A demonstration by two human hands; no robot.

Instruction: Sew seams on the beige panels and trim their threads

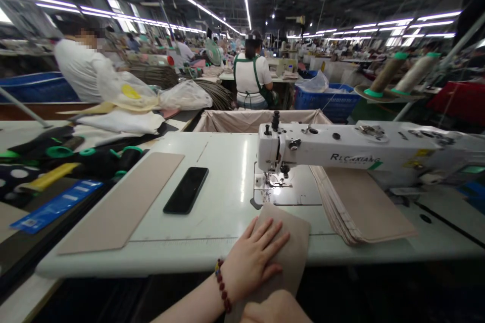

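Head cam view here, looking down at a sewing table [227, 202] in a big factory. My left hand [252, 257] is lying flat and palm-down with the fingers [265, 237] spread, pressing on a beige fabric piece [291, 247] but not pinching it. There's a red bead bracelet [222, 282] on that wrist. The right hand [275, 309] is mostly cut off by the bottom of the frame. It's on the lower part of the same piece, but I can't tell how open it is or whether it's gripping anything. The piece sits at the table's front edge and hangs over it, just left of the stack [364, 207] of similar beige pieces and in front of the white sewing machine [341, 154], apart from its needle area. That stack lies partly under the machine arm. To the left on the table are a black phone [185, 190] and a flat beige panel [121, 202]. Further left are black straps [91, 161] with green bits and a blue strip [56, 207]. Thread cones [386, 73] stand at upper right. Past the canvas bin [257, 121], a co-worker [250, 78] in a green apron sits with their back to me, near a blue crate [326, 103].
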